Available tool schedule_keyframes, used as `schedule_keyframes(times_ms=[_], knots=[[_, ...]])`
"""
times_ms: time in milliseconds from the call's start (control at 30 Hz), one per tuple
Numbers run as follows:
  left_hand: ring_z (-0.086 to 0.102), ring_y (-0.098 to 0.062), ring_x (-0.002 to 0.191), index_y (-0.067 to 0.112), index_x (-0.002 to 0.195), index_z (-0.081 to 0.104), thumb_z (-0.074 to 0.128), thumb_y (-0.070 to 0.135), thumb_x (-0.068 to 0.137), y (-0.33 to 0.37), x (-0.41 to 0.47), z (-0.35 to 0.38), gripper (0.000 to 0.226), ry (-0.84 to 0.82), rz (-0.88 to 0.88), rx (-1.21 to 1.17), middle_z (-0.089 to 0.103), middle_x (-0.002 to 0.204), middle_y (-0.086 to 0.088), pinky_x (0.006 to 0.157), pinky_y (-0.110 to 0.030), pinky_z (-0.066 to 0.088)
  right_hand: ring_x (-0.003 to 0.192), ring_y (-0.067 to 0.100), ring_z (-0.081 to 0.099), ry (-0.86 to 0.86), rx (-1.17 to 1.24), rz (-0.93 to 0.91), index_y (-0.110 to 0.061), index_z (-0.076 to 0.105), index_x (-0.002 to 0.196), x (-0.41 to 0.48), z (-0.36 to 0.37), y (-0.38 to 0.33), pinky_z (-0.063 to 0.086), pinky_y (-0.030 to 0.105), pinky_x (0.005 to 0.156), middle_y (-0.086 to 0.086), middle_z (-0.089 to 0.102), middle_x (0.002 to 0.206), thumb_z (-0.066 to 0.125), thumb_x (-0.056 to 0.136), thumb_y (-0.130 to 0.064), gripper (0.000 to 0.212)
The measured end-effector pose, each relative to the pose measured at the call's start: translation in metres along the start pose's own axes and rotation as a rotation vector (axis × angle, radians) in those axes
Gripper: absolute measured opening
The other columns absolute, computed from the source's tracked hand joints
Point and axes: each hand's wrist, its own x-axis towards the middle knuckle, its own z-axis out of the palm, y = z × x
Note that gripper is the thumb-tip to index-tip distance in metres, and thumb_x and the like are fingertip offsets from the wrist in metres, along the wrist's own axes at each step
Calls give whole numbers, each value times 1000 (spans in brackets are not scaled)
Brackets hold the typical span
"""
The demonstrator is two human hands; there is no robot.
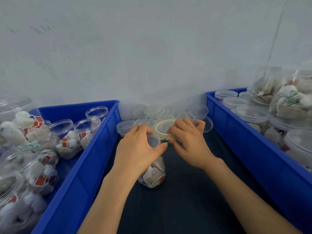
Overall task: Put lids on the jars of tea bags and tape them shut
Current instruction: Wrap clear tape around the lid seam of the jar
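**A:** Entry one. Which jar is in work, and where does it stand?

**B:** One clear plastic jar [153, 176] packed with white tea bags, upright on the dark table top [185, 200], in the lane between the two bins. A translucent round lid [154, 141] sits on its mouth.

**A:** Grip?

**B:** The left hand [136, 146] is curled over the jar's shoulder and lid, fingers wrapped round it. My reading: it pins the lid down and stops the light jar turning or tipping while tape goes on.

**A:** And the other?

**B:** The right hand [187, 141] pinches a pale roll of clear tape [162, 123], held just beside the lid's rim, touching or nearly so. The two thumbs meet at the rim. Probably the free end is being pressed there, but the strip itself is too clear to see.

**A:** Layout note?

**B:** The long blue plastic bin on the left [81, 166] holds open jars of tea bags [87, 130], no lids. The matching blue bin on the right [236, 132] holds jars with lids on [253, 114]. Loose clear lids [125, 126] are heaped at the back against the wall [152, 56], between the bins. It looks like a left-to-right flow: take open, seal in the middle, set aside on the right.

**A:** Stage?

**B:** Lid on, taping just starting, I judge. Many open jars remain.
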Motion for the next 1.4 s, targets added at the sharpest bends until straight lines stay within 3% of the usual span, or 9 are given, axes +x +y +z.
schedule_keyframes(times_ms=[233,367,533,800,1100,1200,1300,1333,1400], knots=[[48,0,96,33,117,50,68,58,76,-7,-2,3,51,50,-46,-97,48,112,21,64,-9,30,86,12,47,-35,-15,76,-24,63,89,5,9,-12,21,37,80,-12,55,84,41,101,-42,31],[50,-6,91,27,113,52,64,54,76,-3,-7,8,48,146,-37,-25,54,111,13,60,-19,33,94,13,43,-80,-36,171,-26,62,98,7,19,-22,15,35,78,-15,46,89,41,101,-30,22],[57,-14,97,23,114,55,66,53,76,4,-6,11,50,171,-28,3,58,115,8,69,-29,39,94,15,39,-112,-83,282,-30,46,93,4,24,-32,12,36,74,-12,41,90,41,94,-15,16],[56,-14,94,22,107,55,67,53,75,12,-5,17,47,187,2,39,59,108,9,65,-29,36,99,17,39,-123,-163,400,-27,41,91,2,25,-38,10,34,73,-8,41,95,53,86,-18,16],[54,-13,94,21,108,56,66,50,77,11,-3,16,44,175,7,49,59,111,9,64,-29,35,94,22,45,-16,-382,335,-23,42,85,7,29,-38,6,33,74,-5,41,87,53,90,-25,12],[53,-12,92,24,106,55,65,53,76,18,-8,13,43,164,17,40,59,109,9,64,-31,35,99,26,51,-56,-460,346,-20,57,91,13,38,-29,13,37,74,1,58,94,52,93,-28,9],[46,-9,84,27,101,53,60,58,70,28,-26,14,45,181,72,10,56,101,13,60,-30,32,114,30,52,-204,-465,634,-16,62,113,26,22,6,30,44,90,9,64,116,45,100,-26,24],[46,-8,85,27,103,52,62,58,71,26,-28,14,46,162,68,-10,55,102,14,61,-30,33,111,29,52,-179,-409,613,-16,61,109,25,18,14,30,44,90,7,64,109,41,102,-27,24],[48,-7,90,28,106,50,64,57,73,22,-23,13,46,109,56,-21,53,107,15,64,-30,34,100,25,50,-121,-359,337,-20,54,92,17,17,17,20,39,78,-3,54,91,35,102,-31,24]])
